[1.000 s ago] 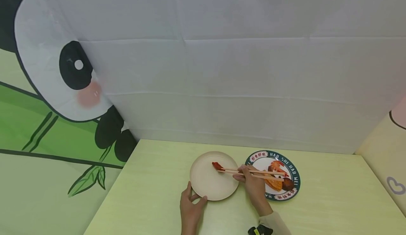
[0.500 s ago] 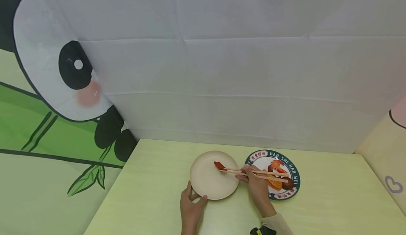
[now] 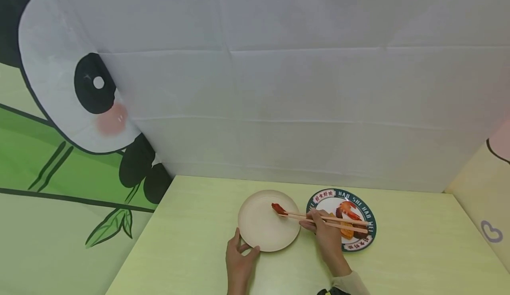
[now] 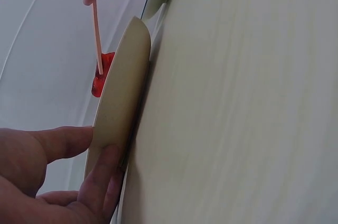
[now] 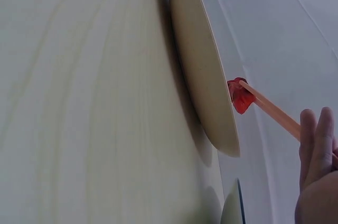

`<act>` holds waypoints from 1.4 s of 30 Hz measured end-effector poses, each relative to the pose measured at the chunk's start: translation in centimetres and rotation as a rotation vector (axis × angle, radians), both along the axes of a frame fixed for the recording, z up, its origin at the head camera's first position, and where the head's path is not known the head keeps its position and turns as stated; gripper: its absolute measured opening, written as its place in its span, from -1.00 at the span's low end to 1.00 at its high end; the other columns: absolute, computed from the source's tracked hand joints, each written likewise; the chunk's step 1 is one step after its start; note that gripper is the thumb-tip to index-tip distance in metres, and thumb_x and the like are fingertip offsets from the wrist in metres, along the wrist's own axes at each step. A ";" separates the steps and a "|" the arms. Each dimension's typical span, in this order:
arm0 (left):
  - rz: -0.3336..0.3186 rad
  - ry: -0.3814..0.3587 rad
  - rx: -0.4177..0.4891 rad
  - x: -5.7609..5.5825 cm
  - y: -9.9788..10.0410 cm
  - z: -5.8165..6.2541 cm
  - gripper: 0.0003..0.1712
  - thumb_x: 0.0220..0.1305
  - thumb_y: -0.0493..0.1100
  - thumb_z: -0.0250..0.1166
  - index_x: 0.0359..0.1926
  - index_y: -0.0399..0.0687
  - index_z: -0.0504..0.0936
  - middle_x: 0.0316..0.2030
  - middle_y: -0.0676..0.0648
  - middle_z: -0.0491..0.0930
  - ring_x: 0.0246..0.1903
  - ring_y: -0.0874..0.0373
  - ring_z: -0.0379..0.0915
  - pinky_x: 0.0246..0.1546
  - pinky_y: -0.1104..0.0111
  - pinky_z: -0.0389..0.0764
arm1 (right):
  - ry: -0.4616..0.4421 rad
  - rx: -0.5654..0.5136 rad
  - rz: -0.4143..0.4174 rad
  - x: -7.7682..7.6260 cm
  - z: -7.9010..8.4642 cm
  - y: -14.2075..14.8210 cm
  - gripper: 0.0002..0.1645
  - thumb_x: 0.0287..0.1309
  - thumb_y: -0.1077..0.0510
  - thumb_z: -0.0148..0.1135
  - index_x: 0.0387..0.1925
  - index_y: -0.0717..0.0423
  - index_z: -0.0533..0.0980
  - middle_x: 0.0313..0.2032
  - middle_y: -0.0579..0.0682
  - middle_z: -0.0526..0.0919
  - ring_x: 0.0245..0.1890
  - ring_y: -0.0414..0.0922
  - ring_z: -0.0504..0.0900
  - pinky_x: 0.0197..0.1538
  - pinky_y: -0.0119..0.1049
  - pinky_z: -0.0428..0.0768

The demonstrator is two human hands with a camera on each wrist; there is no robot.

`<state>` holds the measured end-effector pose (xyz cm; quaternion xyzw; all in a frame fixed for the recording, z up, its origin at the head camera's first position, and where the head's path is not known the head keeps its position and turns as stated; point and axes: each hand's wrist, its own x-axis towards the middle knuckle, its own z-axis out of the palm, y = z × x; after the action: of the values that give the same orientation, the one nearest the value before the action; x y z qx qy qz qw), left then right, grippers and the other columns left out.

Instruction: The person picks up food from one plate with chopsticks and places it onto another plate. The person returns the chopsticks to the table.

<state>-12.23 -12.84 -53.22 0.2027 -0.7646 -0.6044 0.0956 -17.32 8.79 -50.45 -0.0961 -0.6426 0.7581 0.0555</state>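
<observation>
In the head view my left hand (image 3: 240,264) holds the near-left rim of a plain beige plate (image 3: 263,231). The left wrist view shows the thumb at the rim and fingers against the underside. My right hand (image 3: 330,239) grips a pair of wooden chopsticks (image 3: 354,221). At their tips, over the beige plate's right half, is a small glossy red food piece (image 3: 277,208). Seen from the right wrist, this red piece (image 5: 241,96) stands just beyond the plate's rim, against the chopstick tip. The right hand partly covers a second, patterned plate.
That patterned plate (image 3: 369,209), with a dark green lettered rim, lies right of the beige one. On it are a shrimp (image 3: 348,209), a yellow-orange piece (image 3: 347,232) and a dark brown piece, partly behind the chopsticks. A pale wall (image 3: 299,109) rises behind the table (image 3: 418,242).
My right hand has shifted slightly right and towards me, carrying the chopsticks and red piece across the beige plate. The left hand and both plates have stayed put.
</observation>
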 end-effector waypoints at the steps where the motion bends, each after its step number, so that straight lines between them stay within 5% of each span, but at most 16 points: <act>1: -0.002 0.000 0.001 0.0 0.0 0.0 -0.03 -0.18 -0.39 0.44 0.31 -0.33 0.20 0.16 -0.26 0.30 -0.19 0.00 0.52 0.01 0.02 0.37 | 0.003 -0.010 -0.005 0.0 0.0 0.0 -0.59 0.31 0.12 0.03 -0.17 0.50 0.49 -0.29 0.27 0.56 -0.34 0.02 0.69 -0.23 -0.26 0.58; 26: -0.010 0.008 -0.002 0.0 0.1 0.1 -0.02 -0.18 -0.39 0.44 0.31 -0.36 0.18 0.18 -0.32 0.27 -0.19 -0.01 0.52 -0.24 0.26 0.54 | -0.011 -0.059 -0.071 0.7 -0.2 0.9 -0.42 0.25 -0.03 0.10 -0.16 0.55 0.44 -0.26 0.31 0.61 -0.37 -0.04 0.70 -0.25 -0.28 0.58; 33: 0.003 -0.010 0.008 0.0 0.1 0.1 -0.03 -0.17 -0.39 0.43 0.32 -0.32 0.19 0.19 -0.28 0.27 -0.18 0.01 0.51 -0.28 0.33 0.55 | 0.065 -0.072 -0.052 0.5 -1.3 1.5 -0.34 0.23 -0.06 0.11 -0.17 0.61 0.41 -0.27 0.37 0.59 -0.35 0.03 0.69 -0.26 -0.24 0.58; 38: 0.001 -0.009 0.006 0.0 0.1 0.0 -0.03 -0.18 -0.39 0.43 0.32 -0.32 0.20 0.19 -0.28 0.28 -0.19 0.02 0.51 -0.13 0.19 0.50 | 0.071 -0.073 -0.062 -0.2 -3.3 2.1 -0.19 0.08 -0.25 0.19 -0.18 0.53 0.46 -0.30 0.25 0.62 -0.33 0.06 0.68 -0.26 -0.20 0.58; 42: -0.002 -0.007 0.007 0.0 0.0 0.0 -0.02 -0.19 -0.40 0.43 0.31 -0.33 0.19 0.18 -0.28 0.28 -0.19 0.00 0.51 -0.03 0.06 0.41 | 0.044 -0.048 -0.080 0.0 -2.7 2.3 -0.15 0.04 -0.29 0.20 -0.16 0.51 0.47 -0.28 0.27 0.61 -0.32 0.08 0.68 -0.26 -0.19 0.58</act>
<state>-12.25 -12.83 -53.22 0.2041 -0.7630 -0.6064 0.0917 -17.28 11.05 -53.13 -0.1065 -0.6186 0.7723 0.0977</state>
